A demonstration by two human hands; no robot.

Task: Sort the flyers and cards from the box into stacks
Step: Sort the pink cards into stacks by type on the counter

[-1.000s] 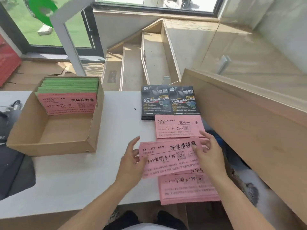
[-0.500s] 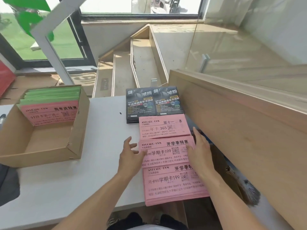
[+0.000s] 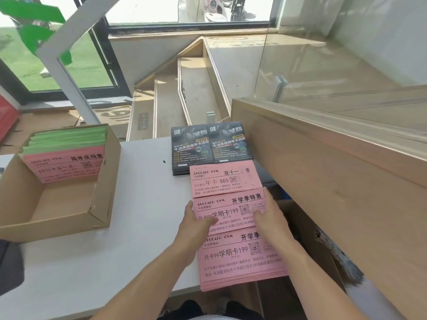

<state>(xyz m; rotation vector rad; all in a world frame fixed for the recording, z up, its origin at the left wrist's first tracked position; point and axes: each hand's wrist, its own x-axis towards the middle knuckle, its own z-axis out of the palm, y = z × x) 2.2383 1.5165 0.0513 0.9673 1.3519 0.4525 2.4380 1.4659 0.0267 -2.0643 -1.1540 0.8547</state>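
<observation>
Bare forearms with no sleeves or jewellery, 2 hands [image 3: 233, 224] unadorned; white top [image 3: 215, 317], dark trousers [image 3: 196, 308] below.

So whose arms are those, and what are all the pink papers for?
The camera sits on a person's head and looks down, so you see their own arms. The left hand and right hand lie flat on a pink stack of gym cards on the white table, squaring it up. Another pink stack lies nearer, one more farther, then two dark flyer stacks. The cardboard box on the left holds pink and green cards waiting to be sorted.
</observation>
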